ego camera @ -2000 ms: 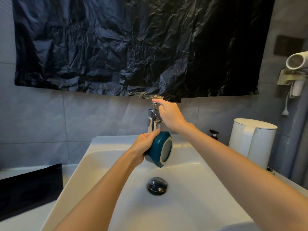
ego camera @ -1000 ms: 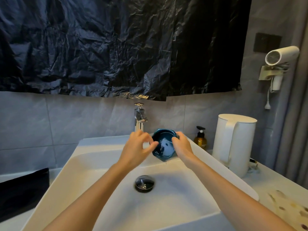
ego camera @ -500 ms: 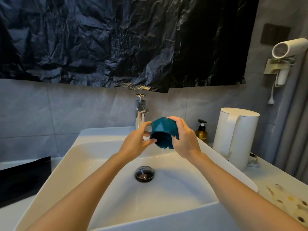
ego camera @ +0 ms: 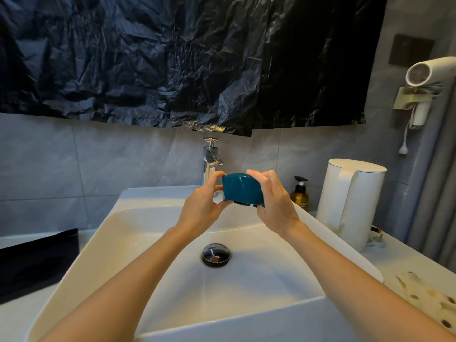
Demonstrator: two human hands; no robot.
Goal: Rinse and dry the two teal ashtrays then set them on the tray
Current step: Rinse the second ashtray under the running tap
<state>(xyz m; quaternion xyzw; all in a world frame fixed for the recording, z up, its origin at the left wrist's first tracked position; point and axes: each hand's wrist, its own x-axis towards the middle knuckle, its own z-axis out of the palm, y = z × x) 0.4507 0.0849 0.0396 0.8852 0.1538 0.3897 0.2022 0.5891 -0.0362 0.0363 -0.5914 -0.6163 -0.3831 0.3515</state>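
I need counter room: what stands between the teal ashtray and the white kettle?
Head view: the right hand gripping the ashtray, then an amber pump bottle before the kettle.

This is a bathroom, seemingly a home or hotel one. A white rectangular ceramic washbasin fills the middle, with a round chrome drain plug in its bowl and a chrome pillar tap on its back ledge. Large grey wall tiles rise behind the basin, partly covered above by a crinkled black plastic sheet. To the basin's right stand an amber pump bottle and a white electric kettle on a pale counter. Higher on that side, a white hair dryer hangs in a wall bracket.
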